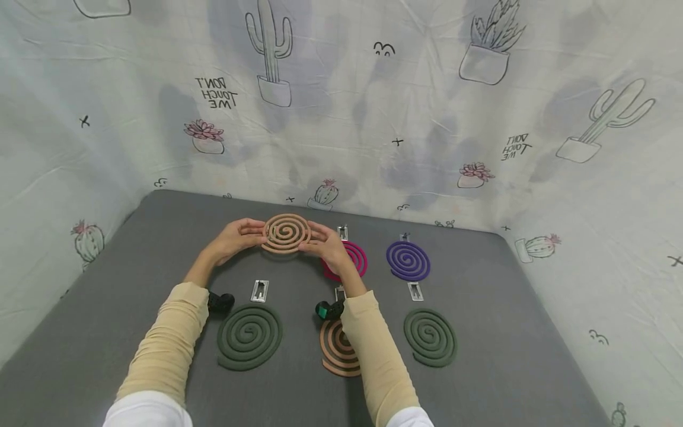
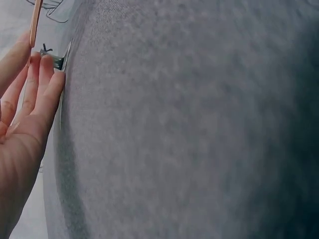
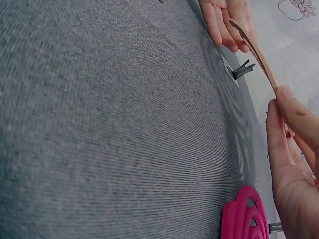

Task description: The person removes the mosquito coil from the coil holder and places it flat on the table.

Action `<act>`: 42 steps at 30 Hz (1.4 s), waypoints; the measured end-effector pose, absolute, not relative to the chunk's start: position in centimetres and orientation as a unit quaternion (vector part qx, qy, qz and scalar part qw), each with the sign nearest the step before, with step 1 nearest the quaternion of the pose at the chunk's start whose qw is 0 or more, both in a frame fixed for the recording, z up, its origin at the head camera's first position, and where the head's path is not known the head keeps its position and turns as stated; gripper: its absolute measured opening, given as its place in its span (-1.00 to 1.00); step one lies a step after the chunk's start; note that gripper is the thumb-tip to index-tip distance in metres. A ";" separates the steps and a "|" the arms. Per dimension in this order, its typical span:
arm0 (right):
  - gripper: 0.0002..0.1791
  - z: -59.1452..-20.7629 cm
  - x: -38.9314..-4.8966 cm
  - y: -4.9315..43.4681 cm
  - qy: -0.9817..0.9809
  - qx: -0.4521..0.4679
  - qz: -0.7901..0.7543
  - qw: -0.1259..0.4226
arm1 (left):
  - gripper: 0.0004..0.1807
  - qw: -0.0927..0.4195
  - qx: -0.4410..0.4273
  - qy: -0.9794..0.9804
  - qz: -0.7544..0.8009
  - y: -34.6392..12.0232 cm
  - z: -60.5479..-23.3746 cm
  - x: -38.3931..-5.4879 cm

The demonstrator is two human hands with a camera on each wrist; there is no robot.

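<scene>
Both hands hold a tan mosquito coil [image 1: 286,233] above the far part of the grey table. My left hand [image 1: 236,240] has its thumb at the coil's left edge, with the fingers reaching underneath. On the opposite edge, my right hand [image 1: 326,244] pinches the coil between thumb and fingers; in the right wrist view the coil [image 3: 264,62] appears edge-on. Below it, apart from the coil, a small metal stand [image 3: 243,69] rises from the table. A pink mosquito coil [image 1: 358,258] lies partly hidden behind my right hand.
Nearby lie a purple coil [image 1: 408,261], a left green coil [image 1: 249,337], a right green coil [image 1: 430,337] and another tan coil [image 1: 337,359], partly covered by my right forearm. Flat metal stands [image 1: 259,290] lie beside coils. A patterned cloth wall [image 1: 352,118] encloses the grey table [image 1: 480,284].
</scene>
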State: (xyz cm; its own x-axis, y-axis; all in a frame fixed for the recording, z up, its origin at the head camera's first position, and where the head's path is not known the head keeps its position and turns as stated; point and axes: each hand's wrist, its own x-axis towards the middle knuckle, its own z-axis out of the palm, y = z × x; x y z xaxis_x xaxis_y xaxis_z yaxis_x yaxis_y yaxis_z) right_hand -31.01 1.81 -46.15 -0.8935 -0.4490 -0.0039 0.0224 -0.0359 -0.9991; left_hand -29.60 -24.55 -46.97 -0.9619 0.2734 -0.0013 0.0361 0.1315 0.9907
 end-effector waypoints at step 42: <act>-0.24 -46.3 -31.3 2.2 0.675 -0.140 -0.707 0.159 | -0.43 0.074 0.100 0.777 0.617 -23.5 -46.3 -30.0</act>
State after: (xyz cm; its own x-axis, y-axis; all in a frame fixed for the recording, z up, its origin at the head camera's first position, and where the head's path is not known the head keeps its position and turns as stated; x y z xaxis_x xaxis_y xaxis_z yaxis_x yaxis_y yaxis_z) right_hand -31.25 2.19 -46.31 -0.9106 -0.4128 -0.0170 0.0359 -0.0381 -0.9986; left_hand -30.02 -23.54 -46.26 -0.9691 0.2465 0.0077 0.0633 0.2185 0.9738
